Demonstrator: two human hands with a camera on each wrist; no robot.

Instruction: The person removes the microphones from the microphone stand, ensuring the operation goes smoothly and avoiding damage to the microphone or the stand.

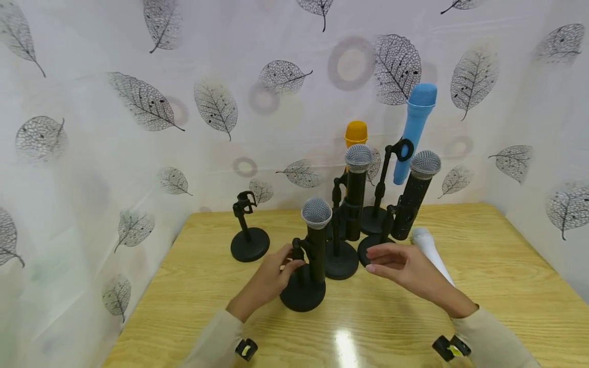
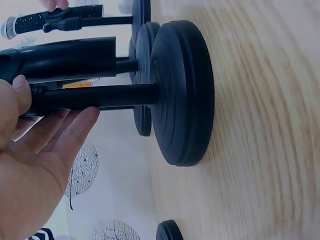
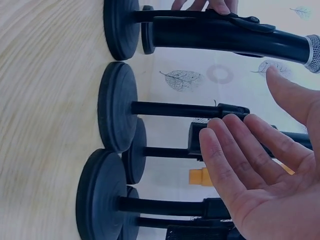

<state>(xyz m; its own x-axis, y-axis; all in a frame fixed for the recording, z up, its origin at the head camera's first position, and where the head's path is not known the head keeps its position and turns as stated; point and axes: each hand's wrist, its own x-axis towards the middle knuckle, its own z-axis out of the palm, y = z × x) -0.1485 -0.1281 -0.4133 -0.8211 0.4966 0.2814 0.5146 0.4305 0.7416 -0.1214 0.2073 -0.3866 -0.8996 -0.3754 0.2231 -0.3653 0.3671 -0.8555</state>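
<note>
Beige sleeves (image 1: 490, 337) each bear a black, yellow-marked device (image 1: 246, 349).

Head view: lit brightly and evenly, from a source out of frame; white glare streak on wooden tabletop (image 1: 346, 345), near bottom edge; soft, faint shadows. Wrist views: dimmer, with cool bluish cast; low surface detail on black microphone stand (image 2: 182, 95); pale washout across leaf-printed wall covering (image 2: 117, 165); soft foreground wood grain.

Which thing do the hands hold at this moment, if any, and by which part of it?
The left hand grips a mic stand by the upper part of its pole; the right hand holds nothing.
</note>
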